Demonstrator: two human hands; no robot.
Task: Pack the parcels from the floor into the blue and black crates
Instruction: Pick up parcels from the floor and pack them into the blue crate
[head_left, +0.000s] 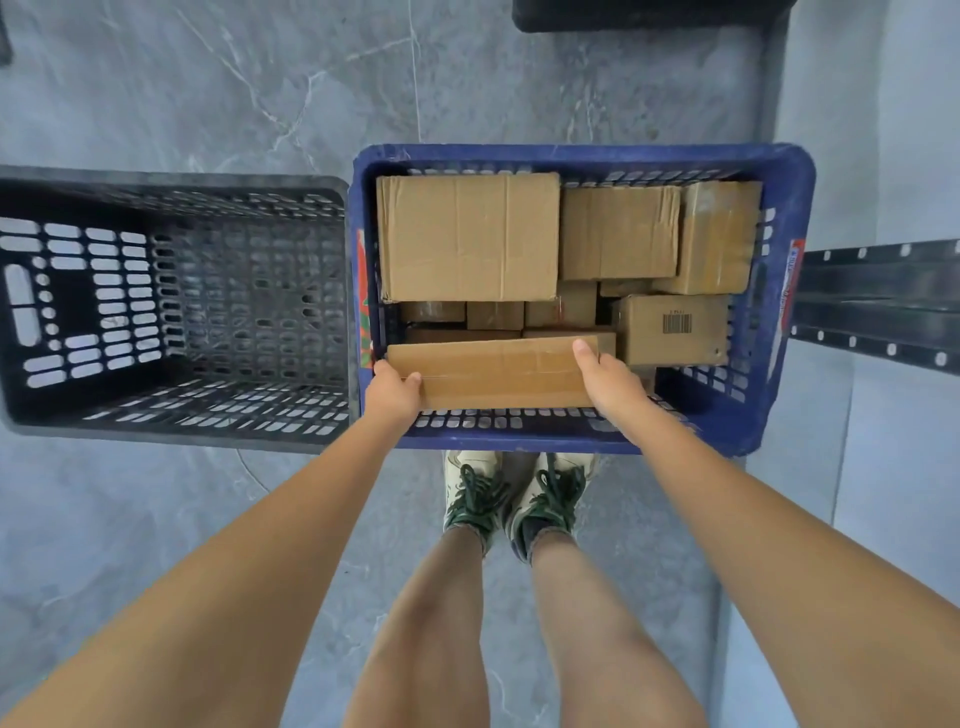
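The left hand's fingers (413, 378) curl over the near left end of a long flat parcel (493, 371), and the right hand's thumb and fingers (586, 349) clasp its right end, so both the left hand (395, 389) and the right hand (610, 382) are grasping it. The parcel sits level inside the near side of the blue crate (582, 153), above smaller boxes; whether it already rests on them I cannot tell. Beyond it lie a large carton (467, 236), two more boxes and a barcoded parcel (672, 327). This looks like the placing step: the next move should be to settle the parcel flat against the near wall, then let go. The black crate (171, 182) alongside holds nothing visible, so later parcels could go there
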